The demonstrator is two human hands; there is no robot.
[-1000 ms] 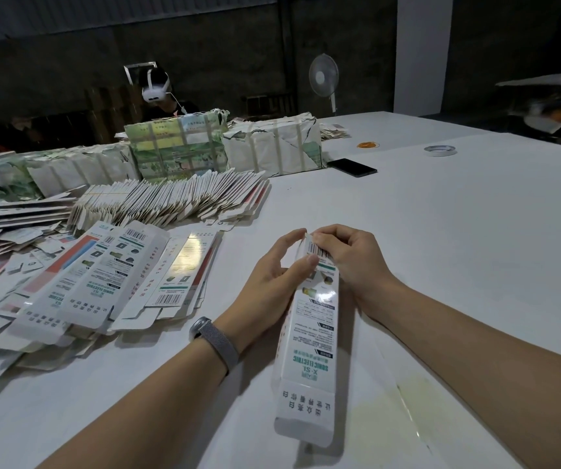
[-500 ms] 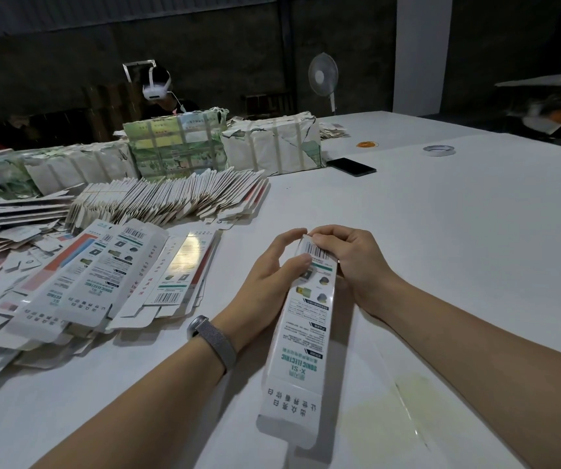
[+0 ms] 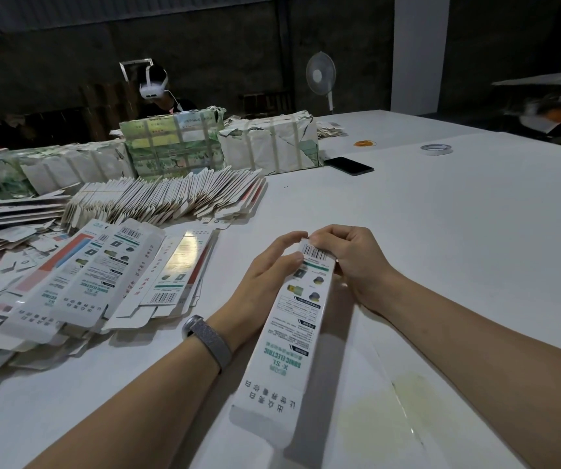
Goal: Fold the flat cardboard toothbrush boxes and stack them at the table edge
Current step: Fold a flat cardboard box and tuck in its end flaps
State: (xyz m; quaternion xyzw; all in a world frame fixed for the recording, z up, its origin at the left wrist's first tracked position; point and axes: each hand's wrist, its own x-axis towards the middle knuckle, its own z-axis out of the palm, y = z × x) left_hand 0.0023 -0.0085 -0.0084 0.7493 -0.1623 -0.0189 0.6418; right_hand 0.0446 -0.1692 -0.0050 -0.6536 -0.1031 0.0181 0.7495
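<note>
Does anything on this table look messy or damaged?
Yes. The wrapped bundles at the far side have torn paper, the flat boxes on the left lie in a loose, slipping heap, and a yellowish stain marks the table near the right arm.

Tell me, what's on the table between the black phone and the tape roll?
Nothing: in the head view, only bare white table separates the phone from the tape roll.
</note>
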